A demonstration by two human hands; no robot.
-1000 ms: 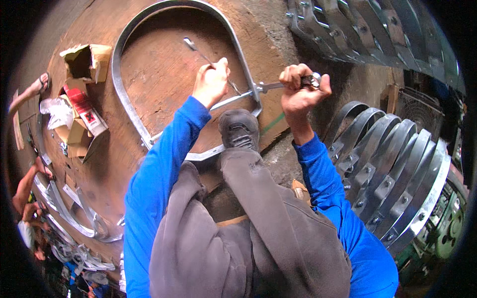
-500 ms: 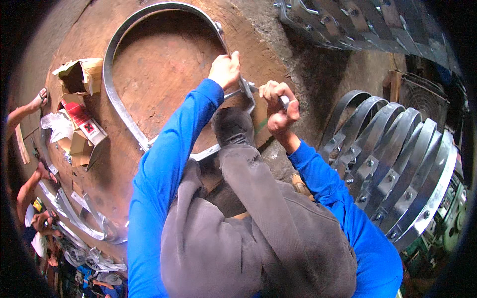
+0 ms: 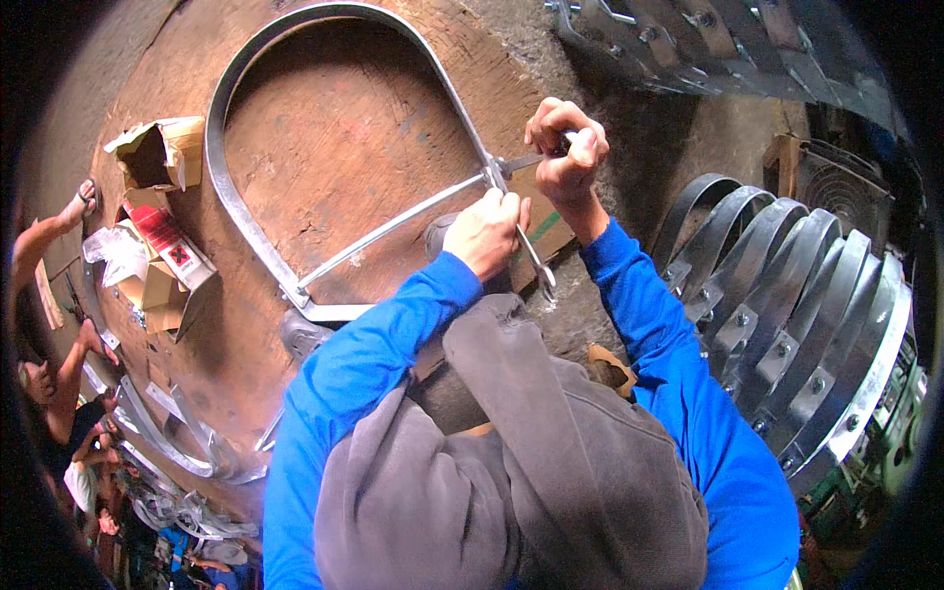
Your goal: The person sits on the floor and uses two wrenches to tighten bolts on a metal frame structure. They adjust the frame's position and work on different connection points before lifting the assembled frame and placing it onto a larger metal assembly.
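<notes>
While dark grey trousers [image 3: 511,472] fill the lower middle and bright blue sleeves [image 3: 678,393] reach up on either side, both hands are at the right corner of a large D-shaped band of grey metal [image 3: 234,202]. The left hand [image 3: 489,234] is just below that corner, its grip closed round a slim silver metal wrench [image 3: 534,256] whose far end points down and right; the rest of it is hidden in the hand. The right hand [image 3: 568,152], slightly farther out, has its grip curled tight about a grey metal tool [image 3: 521,161]. The tool's straight shaft runs left to the corner, where the exact contact is too small to tell.

The band lies on a broad brown wooden board [image 3: 344,147], rounded end away from the person, flat edge beside a dark shoe [image 3: 305,334]. A thin straight grey metal rod [image 3: 393,232] crosses its lower part.

Farther left are an open tan cardboard box [image 3: 185,152], a red-and-white carton [image 3: 177,246] and a crumpled clear plastic bag [image 3: 113,253]. Well apart on the right, curved grey bolted metal bands [image 3: 772,364] stand in a row, near a round dark grille [image 3: 844,192]. At the far left edge, co-workers [image 3: 69,388] show blurred bare limbs.
</notes>
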